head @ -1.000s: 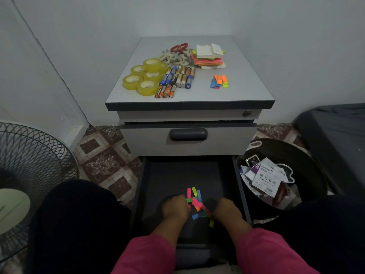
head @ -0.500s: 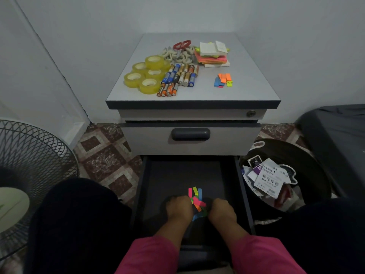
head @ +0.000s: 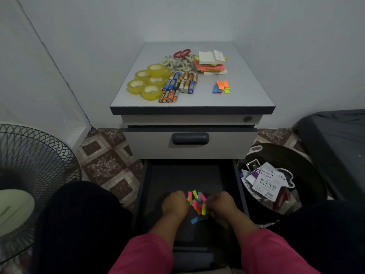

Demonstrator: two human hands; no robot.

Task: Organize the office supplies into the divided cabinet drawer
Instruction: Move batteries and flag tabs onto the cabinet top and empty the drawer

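Observation:
The bottom drawer (head: 183, 173) of the cabinet is pulled out, dark inside. A small pile of coloured sticky flags (head: 197, 202) lies on its floor near the front. My left hand (head: 174, 204) and my right hand (head: 222, 204) sit on either side of the pile, knuckles up, fingers curled down and hidden. The right fingers touch the flags. On the cabinet top (head: 246, 91) lie yellow tape rolls (head: 148, 82), batteries (head: 178, 84), red-handled scissors (head: 181, 54), sticky note pads (head: 211, 62) and more flags (head: 221, 87).
The middle drawer with a dark handle (head: 190, 138) is closed above the open one. A black bin (head: 308, 171) holding packaging stands right of the drawer. A fan grille (head: 29, 171) is at the left. My dark-clad knees flank the drawer.
My hands first closed in on the flags and bunched them. Now they sit slightly further apart, and a blue flag lies loose toward the drawer front.

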